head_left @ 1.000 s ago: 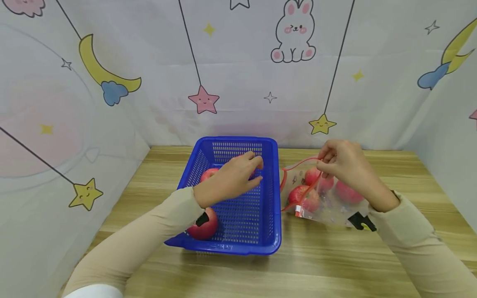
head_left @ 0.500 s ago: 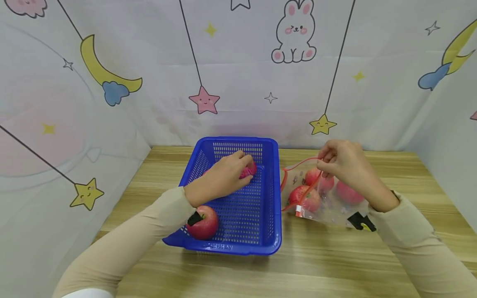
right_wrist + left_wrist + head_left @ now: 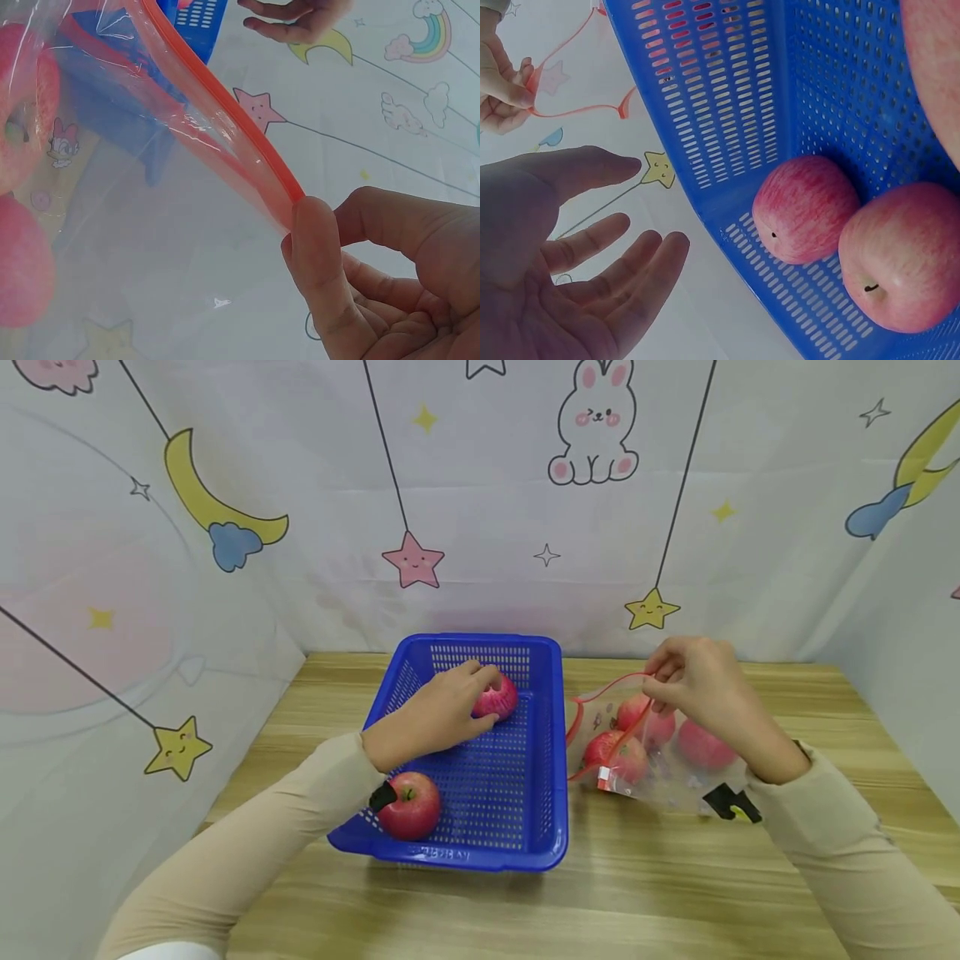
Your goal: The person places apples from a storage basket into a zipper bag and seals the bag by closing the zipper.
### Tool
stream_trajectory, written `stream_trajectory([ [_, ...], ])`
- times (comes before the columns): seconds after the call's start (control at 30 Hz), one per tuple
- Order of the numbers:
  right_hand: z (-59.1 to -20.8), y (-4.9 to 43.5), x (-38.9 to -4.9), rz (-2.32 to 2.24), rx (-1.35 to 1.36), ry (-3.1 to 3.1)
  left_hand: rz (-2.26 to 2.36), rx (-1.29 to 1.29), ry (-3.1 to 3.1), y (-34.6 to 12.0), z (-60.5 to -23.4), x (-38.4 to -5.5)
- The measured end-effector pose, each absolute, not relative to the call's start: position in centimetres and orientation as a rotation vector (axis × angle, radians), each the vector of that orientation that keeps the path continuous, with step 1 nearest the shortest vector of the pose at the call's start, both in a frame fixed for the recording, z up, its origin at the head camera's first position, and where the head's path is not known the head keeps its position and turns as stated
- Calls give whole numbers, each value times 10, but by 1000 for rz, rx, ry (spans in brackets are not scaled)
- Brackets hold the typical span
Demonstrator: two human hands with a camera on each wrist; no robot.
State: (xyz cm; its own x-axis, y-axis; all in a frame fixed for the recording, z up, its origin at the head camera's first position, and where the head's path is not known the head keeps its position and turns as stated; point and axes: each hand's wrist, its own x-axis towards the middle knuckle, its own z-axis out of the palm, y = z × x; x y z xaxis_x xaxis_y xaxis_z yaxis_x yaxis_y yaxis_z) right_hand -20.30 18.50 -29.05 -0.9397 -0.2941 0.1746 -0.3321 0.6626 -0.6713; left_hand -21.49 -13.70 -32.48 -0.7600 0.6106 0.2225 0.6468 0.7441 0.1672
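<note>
Nearest the person, we record a wood-grain table [image 3: 450, 918] and, below the left wrist, a round red apple with a short stem [image 3: 411, 807]. It lies inside a blue, rectangular, slotted plastic basket [image 3: 564, 802], whose long axis runs away from the person beneath the left hand [image 3: 442, 708].

We find that hand with thumb and fingers spread and nothing between them. Just beyond its fingertips sits a second round red apple, streaked darker [image 3: 500, 699]; being round, it offers no long axis. We judge this the governing relation: the streaked apple is close ahead of the left hand, while the right hand [image 3: 701, 681] is well apart, past the basket's wall. The left wrist view adds a third, stemmed pink-red apple [image 3: 904, 259] beside the streaked one.

We note the right hand pinching the orange-red rim of a clear plastic zip bag [image 3: 667, 789]. The bag, below and left of that hand, contains three red apples [image 3: 615, 758]. Beyond both hands hangs a white cartoon-printed backdrop [image 3: 480, 602].
</note>
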Motion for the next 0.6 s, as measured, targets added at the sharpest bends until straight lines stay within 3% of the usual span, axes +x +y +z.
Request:
stream_trajectory([
  [0.6, -290, 189, -203, 1158, 520, -2803, -375, -812, -2954, -158, -331, -220],
])
